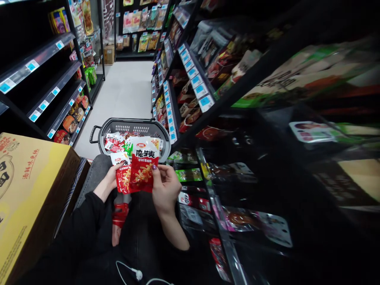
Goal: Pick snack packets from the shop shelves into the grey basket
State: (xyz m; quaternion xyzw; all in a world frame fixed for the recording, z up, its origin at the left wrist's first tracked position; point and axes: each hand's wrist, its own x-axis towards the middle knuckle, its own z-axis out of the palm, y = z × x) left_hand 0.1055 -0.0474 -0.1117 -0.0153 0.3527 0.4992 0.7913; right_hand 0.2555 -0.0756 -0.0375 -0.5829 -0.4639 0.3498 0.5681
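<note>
Before you, a grey shopping basket (130, 124) carries red-and-white snack sachets (113, 142) with some green among them; to your right, black shelving (218, 111) bears plastic-wrapped snack packs (189, 175).

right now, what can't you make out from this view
All in the head view:
Left hand: some fingers are hidden behind the small packet.
Basket: its bottom is hidden by the packets inside and the large packet held in front.
Yellow carton: cut off by the left edge.
Upper right packages: print blurred.
Price tags: print too small.
</note>
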